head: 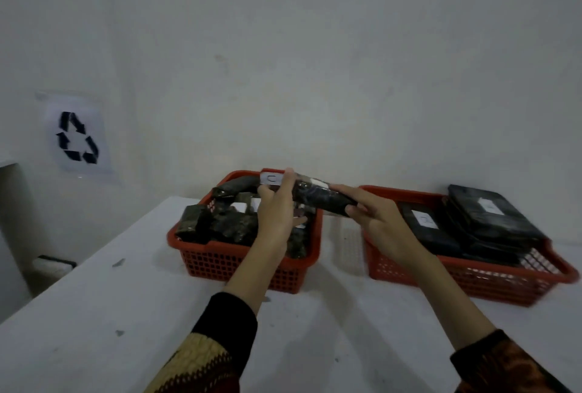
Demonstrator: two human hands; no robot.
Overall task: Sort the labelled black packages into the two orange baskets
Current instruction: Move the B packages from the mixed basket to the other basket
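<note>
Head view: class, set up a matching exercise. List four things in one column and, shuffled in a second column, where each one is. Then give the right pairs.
Things:
1. Recycling sign
2. Held package
3. Left basket
4. Right basket

Places:
A. Between both hands, above the baskets
B. On the wall at far left
C. On the table, holding flat stacked packages
D. On the table, holding a jumble of small packages

Pairs: 1-B, 2-A, 3-D, 4-C
</note>
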